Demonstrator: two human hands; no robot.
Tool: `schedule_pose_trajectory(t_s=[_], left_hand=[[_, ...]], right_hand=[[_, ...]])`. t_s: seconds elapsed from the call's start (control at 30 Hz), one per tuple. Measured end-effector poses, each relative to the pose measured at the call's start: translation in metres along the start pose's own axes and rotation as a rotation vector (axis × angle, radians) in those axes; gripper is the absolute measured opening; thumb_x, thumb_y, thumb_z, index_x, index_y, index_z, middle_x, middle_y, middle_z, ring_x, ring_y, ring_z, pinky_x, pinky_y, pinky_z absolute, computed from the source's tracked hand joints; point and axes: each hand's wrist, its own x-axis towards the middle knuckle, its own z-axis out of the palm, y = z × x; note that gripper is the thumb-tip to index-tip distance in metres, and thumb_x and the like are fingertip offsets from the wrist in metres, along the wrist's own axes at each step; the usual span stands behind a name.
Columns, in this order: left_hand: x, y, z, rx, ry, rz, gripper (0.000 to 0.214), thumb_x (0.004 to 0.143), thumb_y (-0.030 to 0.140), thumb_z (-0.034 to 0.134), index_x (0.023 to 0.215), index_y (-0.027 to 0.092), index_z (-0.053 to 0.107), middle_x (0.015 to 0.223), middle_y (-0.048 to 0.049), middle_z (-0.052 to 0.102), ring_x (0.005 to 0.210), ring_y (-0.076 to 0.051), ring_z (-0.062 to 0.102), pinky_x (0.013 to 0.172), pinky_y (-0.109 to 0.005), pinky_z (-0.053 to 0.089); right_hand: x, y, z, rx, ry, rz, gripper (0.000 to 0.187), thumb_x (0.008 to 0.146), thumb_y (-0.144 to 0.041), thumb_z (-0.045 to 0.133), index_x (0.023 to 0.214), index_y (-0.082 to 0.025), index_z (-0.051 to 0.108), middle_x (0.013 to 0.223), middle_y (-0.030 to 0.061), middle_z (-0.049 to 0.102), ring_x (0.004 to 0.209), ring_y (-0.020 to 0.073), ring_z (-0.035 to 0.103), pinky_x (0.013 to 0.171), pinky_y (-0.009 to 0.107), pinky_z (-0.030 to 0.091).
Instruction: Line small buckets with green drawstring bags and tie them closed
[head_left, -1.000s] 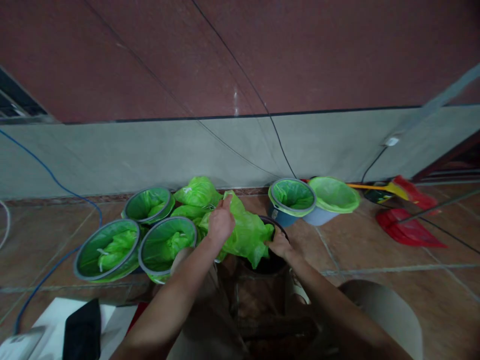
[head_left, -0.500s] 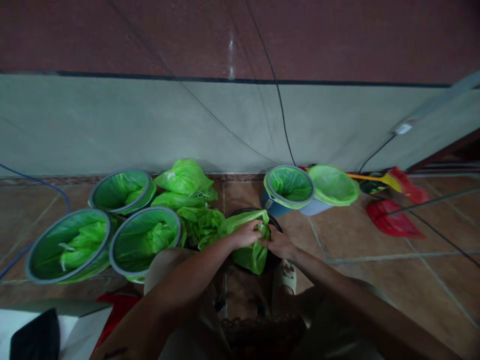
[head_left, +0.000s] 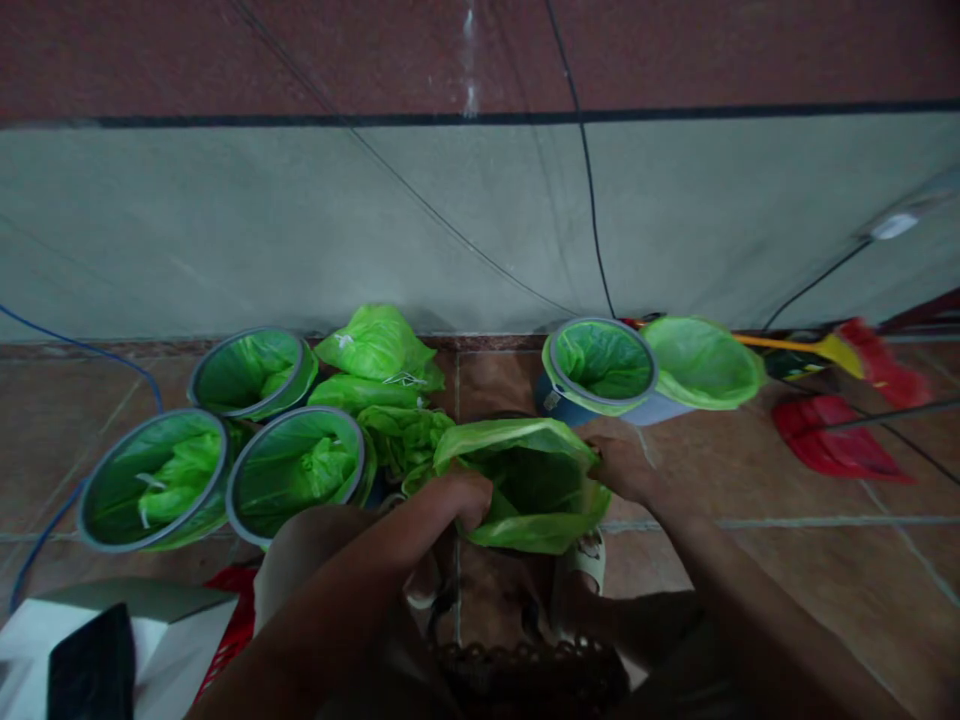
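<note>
Left hand (head_left: 474, 498) and right hand (head_left: 619, 470) each pinch the rim of a green bag (head_left: 544, 535), mouth wide open, nearer the person than the blue bin (head_left: 566, 410); even tension from opposite sides should prevent sagging.

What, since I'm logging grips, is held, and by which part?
A green bag, by its open rim: the left hand at one side, the right hand at the other.
</note>
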Motion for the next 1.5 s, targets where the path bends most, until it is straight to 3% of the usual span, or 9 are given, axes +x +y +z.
schedule_pose_trajectory(t_s=[0.17,0.4,0.67,0.77,0.9,1.1,1.23,1.33,1.5], left_hand=[[-0.014,0.0,-0.009,-0.108,-0.061,0.177,0.056,0.058,0.033,0.079,0.113,0.022,0.071,0.1,-0.0065,0.074,0.085,-0.025,0.067,0.073,-0.029,0.051],[-0.004,-0.005,-0.014,-0.342,0.532,0.007,0.039,0.083,0.03,0.058,0.122,0.023,0.063,0.094,-0.0046,0.073,0.093,-0.021,0.067,0.086,-0.029,0.048],[0.003,-0.015,-0.017,-0.338,0.949,-0.327,0.051,0.086,0.023,0.052,0.137,0.017,0.045,0.137,-0.0116,0.051,0.116,-0.021,0.057,0.098,-0.03,0.045],[0.002,-0.022,-0.017,-0.298,0.93,-0.476,0.062,0.084,0.021,0.055,0.142,0.015,0.037,0.144,-0.0164,0.043,0.125,-0.024,0.051,0.101,-0.033,0.044],[0.004,-0.028,-0.017,-0.358,0.758,-0.603,0.039,0.087,0.02,0.049,0.125,0.013,0.055,0.111,-0.0162,0.066,0.101,-0.027,0.066,0.084,-0.036,0.052],[0.004,-0.024,-0.021,-0.318,0.866,-0.462,0.025,0.093,0.027,0.042,0.101,0.02,0.065,0.1,-0.0069,0.069,0.093,-0.019,0.065,0.083,-0.029,0.049],[0.004,-0.012,-0.02,-0.255,0.914,-0.223,0.027,0.095,0.033,0.041,0.096,0.021,0.065,0.099,-0.0051,0.067,0.091,-0.016,0.063,0.082,-0.025,0.047],[0.003,-0.004,-0.019,-0.184,0.945,-0.046,0.028,0.096,0.034,0.04,0.094,0.021,0.065,0.097,-0.0049,0.065,0.093,-0.015,0.061,0.084,-0.025,0.045],[0.001,0.001,-0.019,-0.117,0.92,0.042,0.031,0.097,0.036,0.039,0.093,0.02,0.065,0.093,-0.0056,0.064,0.092,-0.016,0.06,0.081,-0.025,0.045]], right_hand=[[-0.005,0.003,0.002,-0.149,-0.002,0.085,0.049,0.07,-0.019,0.066,0.118,-0.018,0.062,0.101,0.0129,0.072,0.097,0.0298,0.066,0.077,0.033,0.049],[-0.008,-0.042,0.018,-0.197,0.114,0.119,0.084,0.074,-0.024,0.069,0.147,-0.008,0.03,0.132,0.0275,0.052,0.113,0.0365,0.059,0.088,0.041,0.048],[0.002,-0.046,0.013,-0.179,-0.048,0.144,0.036,0.085,-0.012,0.045,0.116,-0.008,0.064,0.097,0.0225,0.072,0.095,0.0321,0.069,0.08,0.039,0.051],[0.001,-0.046,0.008,-0.196,-0.003,0.155,0.04,0.085,-0.01,0.042,0.12,-0.01,0.062,0.099,0.0215,0.072,0.096,0.0307,0.069,0.081,0.039,0.051],[0.001,-0.042,0.001,-0.213,0.01,0.161,0.037,0.085,-0.016,0.046,0.117,-0.015,0.065,0.099,0.0183,0.072,0.097,0.0306,0.069,0.081,0.039,0.051],[-0.005,-0.037,-0.002,-0.247,0.041,0.272,0.053,0.082,-0.015,0.051,0.135,-0.012,0.051,0.118,0.0242,0.063,0.109,0.0374,0.061,0.087,0.048,0.048],[-0.01,-0.054,0.003,-0.198,0.182,-0.055,0.078,0.077,-0.026,0.064,0.147,-0.012,0.033,0.143,0.0211,0.044,0.131,0.036,0.041,0.105,0.048,0.037],[-0.009,-0.068,0.005,-0.131,0.208,-0.315,0.073,0.08,-0.026,0.059,0.147,-0.017,0.033,0.149,0.0136,0.038,0.136,0.0299,0.036,0.11,0.043,0.033],[-0.009,-0.079,-0.004,-0.074,0.38,-0.39,0.074,0.082,-0.024,0.054,0.15,-0.015,0.026,0.156,0.0141,0.024,0.142,0.03,0.024,0.112,0.046,0.028]])
